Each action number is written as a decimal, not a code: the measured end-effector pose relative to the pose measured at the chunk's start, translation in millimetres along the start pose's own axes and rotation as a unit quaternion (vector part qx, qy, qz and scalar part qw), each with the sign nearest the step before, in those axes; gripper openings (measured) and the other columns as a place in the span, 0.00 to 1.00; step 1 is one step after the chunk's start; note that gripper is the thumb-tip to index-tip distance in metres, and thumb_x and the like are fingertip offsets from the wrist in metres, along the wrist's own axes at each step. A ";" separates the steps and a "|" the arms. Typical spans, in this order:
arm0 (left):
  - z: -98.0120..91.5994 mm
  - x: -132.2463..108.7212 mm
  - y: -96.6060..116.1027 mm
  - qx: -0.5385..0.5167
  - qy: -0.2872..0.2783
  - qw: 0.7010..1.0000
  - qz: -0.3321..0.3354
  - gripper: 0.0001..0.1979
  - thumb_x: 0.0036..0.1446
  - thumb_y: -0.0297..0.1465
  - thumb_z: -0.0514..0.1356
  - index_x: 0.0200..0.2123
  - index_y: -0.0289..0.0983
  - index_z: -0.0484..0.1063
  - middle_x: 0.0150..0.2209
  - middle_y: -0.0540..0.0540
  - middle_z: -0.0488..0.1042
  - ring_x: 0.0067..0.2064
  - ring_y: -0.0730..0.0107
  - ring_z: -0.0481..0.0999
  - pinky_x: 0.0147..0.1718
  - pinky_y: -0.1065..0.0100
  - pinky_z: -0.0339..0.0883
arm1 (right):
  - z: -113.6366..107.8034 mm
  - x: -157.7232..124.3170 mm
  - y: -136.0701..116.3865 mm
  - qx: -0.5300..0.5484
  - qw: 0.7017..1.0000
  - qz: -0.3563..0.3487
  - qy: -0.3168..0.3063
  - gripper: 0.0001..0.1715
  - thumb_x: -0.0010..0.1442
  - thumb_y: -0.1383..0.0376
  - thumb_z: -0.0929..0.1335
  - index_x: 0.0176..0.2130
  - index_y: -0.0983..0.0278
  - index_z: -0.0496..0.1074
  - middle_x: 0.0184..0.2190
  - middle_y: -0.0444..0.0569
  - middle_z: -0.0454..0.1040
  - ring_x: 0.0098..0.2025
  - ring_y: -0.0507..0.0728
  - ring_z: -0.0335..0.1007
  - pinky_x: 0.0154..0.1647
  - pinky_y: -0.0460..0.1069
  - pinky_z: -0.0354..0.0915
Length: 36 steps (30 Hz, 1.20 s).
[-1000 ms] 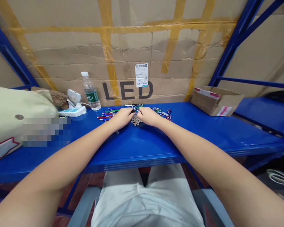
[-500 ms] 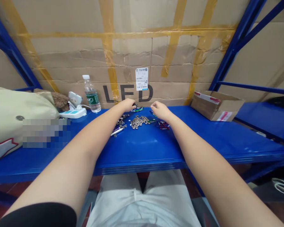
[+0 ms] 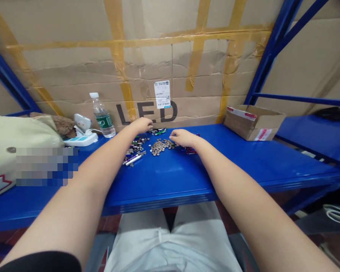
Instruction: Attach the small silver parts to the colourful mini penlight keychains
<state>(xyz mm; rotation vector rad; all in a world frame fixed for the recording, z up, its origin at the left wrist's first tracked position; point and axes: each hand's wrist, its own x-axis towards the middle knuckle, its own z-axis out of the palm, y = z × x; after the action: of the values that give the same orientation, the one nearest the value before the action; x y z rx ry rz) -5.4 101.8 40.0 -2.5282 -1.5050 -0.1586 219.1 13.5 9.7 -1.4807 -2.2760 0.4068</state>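
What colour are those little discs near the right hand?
Dull grey-brown; the discs show best in the head view.

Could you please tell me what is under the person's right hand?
Red clips peek out at the near edge of the right hand; whatever lies directly beneath it is covered.

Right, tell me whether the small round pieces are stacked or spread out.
Spread out: the round pieces lie in a loose patch on the blue table, many showing separately. Whether the right hand touches any, I can't tell.
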 end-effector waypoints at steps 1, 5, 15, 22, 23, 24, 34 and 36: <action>-4.5 -8.8 -4.3 0.004 -0.020 1.000 0.010 0.14 0.55 0.33 0.53 0.40 0.38 0.76 0.41 0.40 0.77 0.41 0.60 0.73 0.41 0.65 0.63 | 0.4 1.2 -0.2 -0.009 1.000 -0.006 0.007 0.13 0.60 0.60 0.61 0.34 0.65 0.70 0.29 0.50 0.76 0.27 0.54 0.68 0.29 0.48 0.61; -16.6 -53.8 -21.2 0.033 -0.106 0.993 0.029 0.13 0.53 0.33 0.54 0.40 0.39 0.75 0.42 0.44 0.77 0.41 0.63 0.74 0.41 0.67 0.63 | 1.3 4.8 -2.6 -0.031 0.998 -0.040 0.028 0.10 0.57 0.63 0.65 0.35 0.65 0.73 0.37 0.51 0.77 0.37 0.56 0.71 0.36 0.48 0.62; -14.9 -97.9 -41.9 0.005 -0.129 0.992 -0.009 0.15 0.53 0.40 0.55 0.39 0.40 0.76 0.43 0.47 0.77 0.42 0.64 0.74 0.39 0.69 0.63 | -0.4 -6.1 -19.0 -0.059 0.995 -0.078 -0.031 0.11 0.53 0.67 0.68 0.39 0.64 0.76 0.38 0.48 0.78 0.38 0.54 0.72 0.37 0.46 0.63; -5.7 -90.8 -37.6 0.013 -0.058 0.998 0.033 0.16 0.56 0.39 0.53 0.40 0.38 0.76 0.43 0.44 0.77 0.43 0.62 0.73 0.40 0.67 0.63 | -0.5 -5.7 -16.8 -0.099 0.991 -0.074 -0.049 0.10 0.51 0.67 0.70 0.37 0.62 0.78 0.39 0.47 0.78 0.39 0.54 0.71 0.36 0.46 0.62; -3.3 -89.7 -36.9 0.013 -0.052 0.998 0.044 0.17 0.57 0.40 0.52 0.41 0.38 0.75 0.43 0.43 0.76 0.43 0.62 0.73 0.41 0.66 0.63 | -1.0 -6.0 -16.8 -0.105 0.990 -0.074 -0.051 0.11 0.51 0.67 0.70 0.37 0.62 0.78 0.39 0.47 0.78 0.39 0.54 0.71 0.36 0.46 0.62; -1.0 -88.5 -36.0 0.014 -0.047 0.997 0.053 0.17 0.57 0.40 0.52 0.41 0.38 0.75 0.43 0.43 0.76 0.43 0.62 0.73 0.41 0.66 0.63 | -1.5 -6.4 -17.0 -0.110 0.990 -0.073 -0.054 0.12 0.51 0.67 0.70 0.38 0.62 0.78 0.39 0.47 0.77 0.39 0.54 0.71 0.35 0.46 0.62; 2.3 -84.2 -24.9 0.003 -0.064 0.997 0.044 0.16 0.56 0.37 0.54 0.42 0.38 0.77 0.43 0.43 0.77 0.43 0.62 0.74 0.42 0.66 0.63 | 8.3 -6.5 -27.5 -0.109 0.980 -0.158 -0.059 0.11 0.53 0.66 0.69 0.38 0.62 0.78 0.38 0.47 0.78 0.38 0.54 0.71 0.36 0.46 0.61; 0.6 -84.0 -23.2 0.006 -0.069 0.997 0.038 0.15 0.56 0.37 0.55 0.41 0.38 0.77 0.42 0.43 0.77 0.43 0.62 0.74 0.41 0.67 0.63 | 12.0 -5.1 -28.7 -0.103 0.978 -0.170 -0.060 0.10 0.53 0.68 0.68 0.37 0.63 0.78 0.37 0.47 0.78 0.37 0.54 0.72 0.36 0.46 0.62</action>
<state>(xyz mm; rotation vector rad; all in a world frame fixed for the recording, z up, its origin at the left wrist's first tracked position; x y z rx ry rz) -65.9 40.6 26.1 -2.6306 -1.4478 0.0362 192.3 -3.0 11.0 -1.1457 -2.6735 0.1650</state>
